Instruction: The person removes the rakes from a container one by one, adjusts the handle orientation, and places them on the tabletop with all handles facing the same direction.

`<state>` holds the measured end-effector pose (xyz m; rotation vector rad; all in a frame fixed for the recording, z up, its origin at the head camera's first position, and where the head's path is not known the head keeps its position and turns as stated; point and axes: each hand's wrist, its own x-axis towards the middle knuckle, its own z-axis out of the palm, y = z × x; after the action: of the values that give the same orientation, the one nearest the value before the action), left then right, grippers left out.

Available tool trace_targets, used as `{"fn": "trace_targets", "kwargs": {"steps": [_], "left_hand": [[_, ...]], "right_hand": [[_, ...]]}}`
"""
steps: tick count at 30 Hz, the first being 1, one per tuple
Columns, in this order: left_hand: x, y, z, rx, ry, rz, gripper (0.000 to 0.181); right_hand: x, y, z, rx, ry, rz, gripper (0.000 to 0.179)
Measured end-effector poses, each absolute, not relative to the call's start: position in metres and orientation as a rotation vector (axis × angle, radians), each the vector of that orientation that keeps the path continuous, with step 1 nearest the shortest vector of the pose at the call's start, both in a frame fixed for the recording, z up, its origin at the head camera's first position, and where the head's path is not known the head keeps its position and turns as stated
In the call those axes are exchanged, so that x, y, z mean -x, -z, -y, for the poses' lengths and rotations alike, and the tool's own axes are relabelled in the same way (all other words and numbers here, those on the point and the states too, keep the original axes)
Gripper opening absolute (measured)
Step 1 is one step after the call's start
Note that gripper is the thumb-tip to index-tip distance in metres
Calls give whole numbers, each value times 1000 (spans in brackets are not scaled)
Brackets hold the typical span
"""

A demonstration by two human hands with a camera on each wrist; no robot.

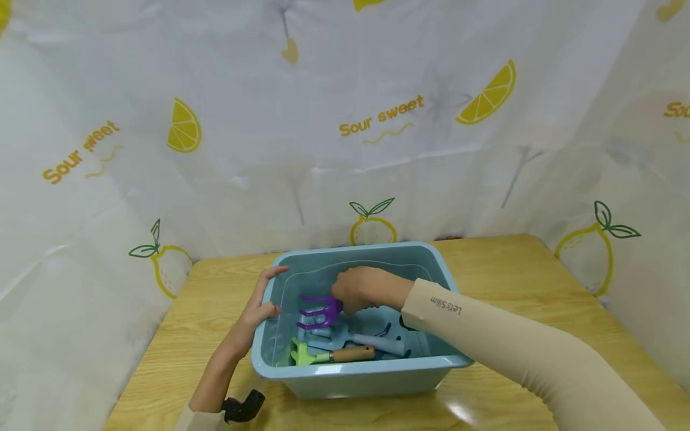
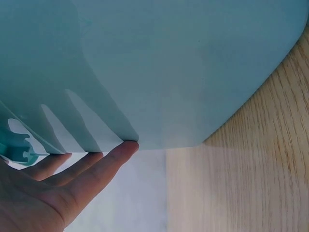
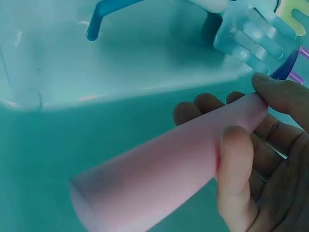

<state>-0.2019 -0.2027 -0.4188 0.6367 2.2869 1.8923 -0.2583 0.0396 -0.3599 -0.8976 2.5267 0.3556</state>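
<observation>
My right hand (image 1: 356, 290) grips a purple three-tined hand rake (image 1: 323, 313) inside a light blue plastic bin (image 1: 377, 370). Its thick pink handle (image 3: 149, 159) shows in the right wrist view, with thumb and fingers round its narrow end. At the bin's left side, my left hand (image 1: 253, 311) holds the rim, thumb over the edge. Three of its fingers (image 2: 104, 169) touch the outer wall in the left wrist view. Below the purple rake lie a blue hand fork (image 1: 336, 338) and a green hand rake (image 1: 303, 355) with a wooden handle.
The bin stands on a wood-grain table (image 1: 512, 287). Behind it hangs a white curtain (image 1: 323, 155) printed with lemons. Another blue tool (image 3: 108, 12), partly out of frame in the right wrist view, lies on the bin floor. My right forearm crosses the bin's right rim.
</observation>
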Motion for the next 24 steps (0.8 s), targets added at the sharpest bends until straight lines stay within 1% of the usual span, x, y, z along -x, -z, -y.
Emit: {"fn": "trace_targets", "kwargs": {"steps": [9,19,24], "left_hand": [[204,416,200,-640,-1880,-2301,75],[200,418,203,-631,-1889,-2276,75],[201,418,203,-638,-1899,-2274,74]], "right_hand": [[261,357,-41,889,-319,-2542,18],[257,350,-40,932,-367,-2555,10],[255,347,-40,932,-405,-2572,10]]}}
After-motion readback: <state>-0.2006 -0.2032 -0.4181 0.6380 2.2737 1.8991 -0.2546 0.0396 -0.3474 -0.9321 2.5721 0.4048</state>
